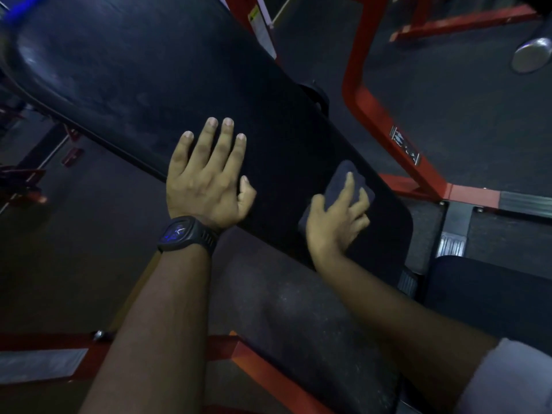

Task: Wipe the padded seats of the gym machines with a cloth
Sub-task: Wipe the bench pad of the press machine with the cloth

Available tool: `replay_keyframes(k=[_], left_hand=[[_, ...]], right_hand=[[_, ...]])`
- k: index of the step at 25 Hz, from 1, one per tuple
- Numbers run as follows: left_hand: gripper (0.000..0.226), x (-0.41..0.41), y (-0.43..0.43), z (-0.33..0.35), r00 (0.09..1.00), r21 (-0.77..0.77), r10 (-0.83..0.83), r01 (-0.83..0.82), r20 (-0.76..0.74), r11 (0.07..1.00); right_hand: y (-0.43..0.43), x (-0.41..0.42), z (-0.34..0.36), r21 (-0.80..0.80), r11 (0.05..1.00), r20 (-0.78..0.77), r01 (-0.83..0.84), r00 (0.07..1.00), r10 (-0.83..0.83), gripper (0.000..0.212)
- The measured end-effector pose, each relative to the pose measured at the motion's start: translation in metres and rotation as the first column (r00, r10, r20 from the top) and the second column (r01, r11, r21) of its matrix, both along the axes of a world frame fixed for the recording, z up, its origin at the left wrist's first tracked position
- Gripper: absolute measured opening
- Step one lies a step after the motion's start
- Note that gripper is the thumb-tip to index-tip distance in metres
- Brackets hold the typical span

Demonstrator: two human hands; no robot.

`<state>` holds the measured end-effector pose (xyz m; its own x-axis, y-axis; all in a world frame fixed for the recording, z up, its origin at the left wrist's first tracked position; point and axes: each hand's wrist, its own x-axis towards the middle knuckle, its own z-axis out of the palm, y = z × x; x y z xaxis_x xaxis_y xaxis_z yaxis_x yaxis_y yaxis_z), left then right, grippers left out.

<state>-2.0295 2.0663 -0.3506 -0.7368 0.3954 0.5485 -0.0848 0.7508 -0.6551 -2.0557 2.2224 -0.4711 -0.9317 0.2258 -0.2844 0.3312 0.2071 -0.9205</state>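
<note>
Left hand (206, 180) lies flat and relaxed on the long black bench pad (149, 70), fingers straight and slightly spread, thumb out to the side, gripping nothing; a black wristwatch (186, 234) with a bluish face sits on that wrist. Right hand (334, 222) presses a dark blue cloth (337, 180) against the same pad, near the pad's rounded lower corner. Its fingers are stretched over the top of the cloth and the thumb rests at the cloth's left edge, so the hand is pushing on the fabric rather than bunching it. The two hands are near each other on the pad but apart. The pad runs diagonally from upper left to lower right and shows faint pale smudges on its upper part. A red steel frame (376, 115) bends behind the pad and carries a small warning label (404, 144). Below the arms is a lower padded surface (298, 309), speckled with pale dust and edged by more red tubing. Dark speckled rubber flooring (448, 100) lies beyond the frame, a round chrome end cap (533, 55) shows at upper right, and a white sleeve (513, 380) covers the right upper arm.
</note>
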Motion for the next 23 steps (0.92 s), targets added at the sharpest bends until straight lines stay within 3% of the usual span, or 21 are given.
replay_keyframes(k=[1,2,3,4,5,6,7,8,10,11,13,14,15,16,17,18,19,21,22,23], left_hand=[[0.058,0.000,-0.001,0.001,1.000,-0.006,-0.002,0.002,-0.002,1.000],[0.058,-0.001,-0.001,0.001,1.000,-0.010,-0.001,0.001,-0.004,1.000],[0.058,-0.002,-0.001,0.002,1.000,-0.012,0.005,-0.005,-0.004,1.000],[0.058,-0.002,0.000,0.003,1.000,-0.014,0.013,-0.013,0.000,1.000],[0.058,-0.001,0.001,0.003,1.000,-0.015,0.020,-0.020,0.003,1.000],[0.058,-0.001,0.001,0.003,1.000,-0.015,0.023,-0.023,0.004,1.000],[0.059,0.000,0.002,0.002,1.000,-0.016,0.020,-0.020,0.002,1.000],[0.059,0.000,0.002,0.001,1.000,-0.016,0.012,-0.012,0.003,1.000],[0.059,-0.001,0.001,0.001,1.000,-0.018,0.003,-0.003,0.007,1.000],[0.059,-0.001,0.000,0.002,1.000,-0.019,0.009,-0.009,0.000,1.000],[0.059,-0.001,0.001,0.002,1.000,-0.011,0.017,-0.017,-0.006,1.000],[0.059,-0.001,0.003,0.002,1.000,-0.005,0.013,-0.013,-0.006,1.000],[0.059,-0.001,0.003,0.001,1.000,0.001,0.009,-0.009,-0.003,1.000],[0.059,-0.001,0.003,0.001,1.000,-0.001,0.008,-0.008,0.001,1.000],[0.059,-0.002,0.002,0.002,1.000,-0.009,0.015,-0.014,0.004,1.000],[0.059,-0.002,0.002,0.003,1.000,-0.013,0.024,-0.024,0.004,1.000],[0.059,-0.002,0.002,0.004,1.000,-0.013,0.027,-0.027,0.004,1.000],[0.060,-0.001,0.004,0.004,1.000,-0.003,0.029,-0.029,0.009,1.000],[0.060,-0.001,0.004,0.003,0.999,-0.003,0.034,-0.034,0.011,0.999],[0.060,0.000,0.005,0.003,0.999,-0.006,0.037,-0.037,0.014,0.999]], right_hand=[[-0.002,0.010,-0.001,0.133,0.989,-0.289,-0.070,0.951,0.106,0.068],[0.002,0.014,-0.007,0.253,0.953,-0.505,-0.166,0.817,0.277,0.067],[0.009,0.002,-0.015,0.334,0.923,-0.595,-0.189,0.717,0.362,0.066],[0.014,-0.017,-0.015,0.320,0.929,-0.576,-0.186,0.740,0.347,0.065],[0.012,-0.035,-0.009,0.185,0.975,-0.459,-0.122,0.866,0.196,0.065],[0.007,-0.045,0.007,0.021,0.999,-0.247,-0.044,0.968,0.048,0.065],[0.000,-0.045,0.020,0.000,1.000,-0.128,0.002,0.992,-0.002,0.064],[-0.006,-0.042,0.026,0.076,0.997,-0.209,-0.027,0.977,0.042,0.063],[-0.004,-0.036,0.016,0.259,0.956,-0.548,-0.137,0.794,0.262,0.060],[0.001,-0.048,0.012,0.266,0.951,-0.574,-0.159,0.766,0.289,0.060],[0.001,-0.078,0.023,0.101,0.992,-0.364,-0.073,0.926,0.106,0.060],[-0.005,-0.081,0.037,0.025,0.999,-0.197,-0.029,0.980,0.033,0.061],[-0.011,-0.079,0.046,0.049,0.998,-0.176,-0.026,0.984,0.034,0.061],[-0.016,-0.073,0.047,0.139,0.989,-0.322,-0.055,0.942,0.097,0.060],[-0.016,-0.067,0.045,0.226,0.969,-0.511,-0.097,0.836,0.203,0.060],[-0.013,-0.070,0.044,0.274,0.953,-0.599,-0.130,0.752,0.275,0.061],[-0.011,-0.081,0.045,0.263,0.955,-0.602,-0.135,0.751,0.272,0.061],[-0.016,-0.097,0.063,0.114,0.990,-0.405,-0.080,0.906,0.119,0.062],[-0.024,-0.096,0.077,0.074,0.993,-0.353,-0.090,0.929,0.110,0.062],[-0.033,-0.090,0.086,0.112,0.986,-0.432,-0.121,0.888,0.158,0.062]])
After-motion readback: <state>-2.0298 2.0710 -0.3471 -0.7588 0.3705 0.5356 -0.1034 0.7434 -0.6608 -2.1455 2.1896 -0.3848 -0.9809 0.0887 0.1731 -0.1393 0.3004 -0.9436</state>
